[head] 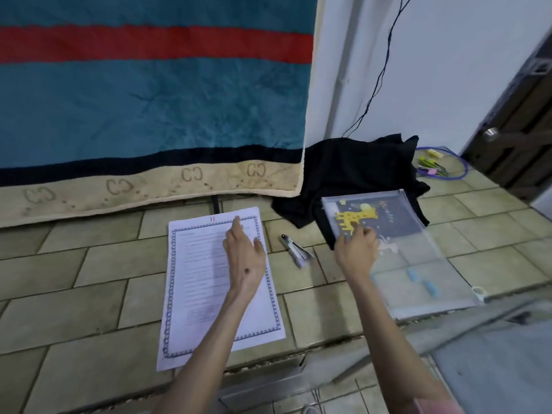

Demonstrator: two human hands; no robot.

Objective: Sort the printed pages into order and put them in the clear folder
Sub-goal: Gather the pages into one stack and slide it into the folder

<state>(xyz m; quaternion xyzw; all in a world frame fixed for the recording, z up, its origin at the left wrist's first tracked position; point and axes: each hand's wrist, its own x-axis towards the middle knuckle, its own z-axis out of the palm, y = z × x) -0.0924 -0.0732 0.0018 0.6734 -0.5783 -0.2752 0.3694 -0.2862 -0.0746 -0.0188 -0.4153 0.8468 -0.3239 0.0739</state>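
Observation:
A stack of printed pages [197,282] with a blue patterned border lies on the tiled floor in the middle, a red number at its top edge. My left hand [243,252] rests flat on the upper right part of the stack, fingers spread. To the right lies the clear folder [418,264], with a dark card showing a yellow giraffe inside its far end. My right hand [357,249] is on the folder's left edge near the giraffe, fingers curled; whether it grips the edge I cannot tell.
A stapler [295,246] lies on the tiles between pages and folder. Black cloth [352,171] sits behind the folder, partly under it. A teal and red blanket [149,100] hangs behind. Small clips and a purple cord [439,165] lie at far right near a door.

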